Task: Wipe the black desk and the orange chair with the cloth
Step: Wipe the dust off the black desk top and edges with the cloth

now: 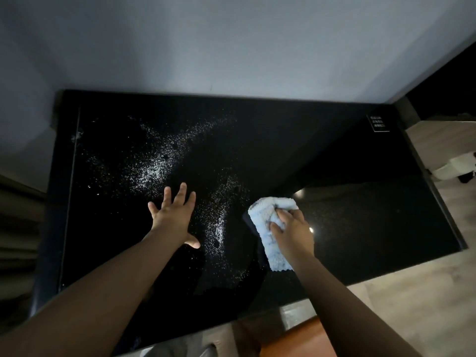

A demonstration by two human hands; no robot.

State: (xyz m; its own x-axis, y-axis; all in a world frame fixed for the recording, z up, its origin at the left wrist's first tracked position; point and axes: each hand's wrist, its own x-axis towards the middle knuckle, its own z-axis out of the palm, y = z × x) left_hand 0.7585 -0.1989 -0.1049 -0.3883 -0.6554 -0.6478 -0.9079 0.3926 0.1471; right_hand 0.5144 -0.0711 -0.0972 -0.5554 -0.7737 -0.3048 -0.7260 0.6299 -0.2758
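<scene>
The glossy black desk fills the middle of the head view and carries patches of white powder across its left and centre. My left hand lies flat on the desk with fingers spread, just left of a powder streak. My right hand grips a light blue cloth and presses it onto the desk right of that streak. A slice of the orange chair shows below the desk's front edge.
A pale wall stands right behind the desk. Light wooden floor lies to the right, with a white object on it near the desk's right edge. A small white label marks the desk's far right corner.
</scene>
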